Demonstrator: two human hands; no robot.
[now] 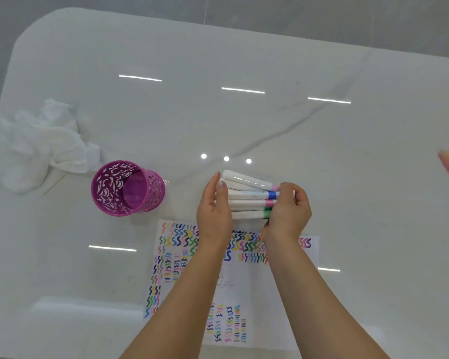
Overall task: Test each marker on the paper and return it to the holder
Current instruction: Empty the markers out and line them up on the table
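A glossy white, grey-veined table (270, 60) with rounded corners carries all; paper (257, 294) filled with coloured squiggles lies at its near edge; a crumpled white cloth (42, 143) sits by the left edge; the purple cut-out holder (106, 187) stands near the paper, floor showing; white-barrelled markers (246, 195), banded pink, blue and green, lie beyond the paper; the left hand (214, 213) presses straight fingers on their ends; the right hand (288, 211) curls round the banded ends.

Single head view, peering steeply down, close over the table (244, 60); far edge at twelve o'clock.
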